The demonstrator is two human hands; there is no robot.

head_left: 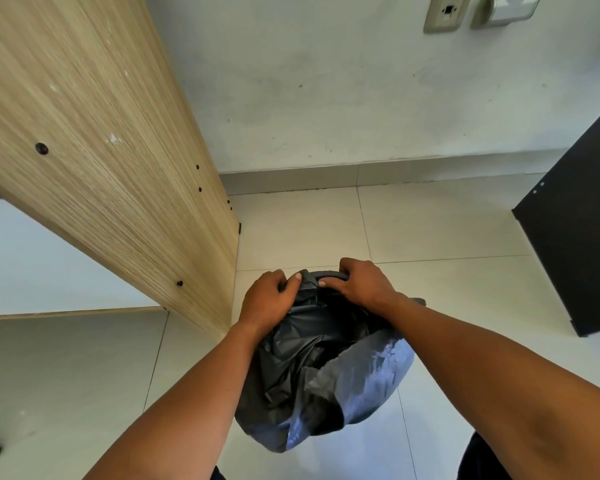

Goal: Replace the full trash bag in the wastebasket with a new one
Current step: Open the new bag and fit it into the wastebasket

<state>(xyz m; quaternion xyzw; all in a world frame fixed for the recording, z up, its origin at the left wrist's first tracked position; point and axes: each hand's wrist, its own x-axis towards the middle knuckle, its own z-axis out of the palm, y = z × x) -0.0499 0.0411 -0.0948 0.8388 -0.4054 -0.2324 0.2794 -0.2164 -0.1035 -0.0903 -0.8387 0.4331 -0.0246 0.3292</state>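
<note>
Fingers point(293, 282) of both hands curl over the far rim of the wastebasket point(329, 274), pinching the black trash bag point(312, 358) against it. The bag's loose bulk billows nearer the person than the fingers, below both wrists. Left hand point(267, 299) and right hand point(361, 284) sit level, just apart. Tiled floor point(430, 230) lies beyond; a wooden panel point(101, 150) stands close on the left, a dark panel point(575, 237) well off right.

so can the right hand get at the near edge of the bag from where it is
Probably yes. The right hand grips the far rim of the wastebasket, and nothing lies between it and the near edge of the black bag.
</note>
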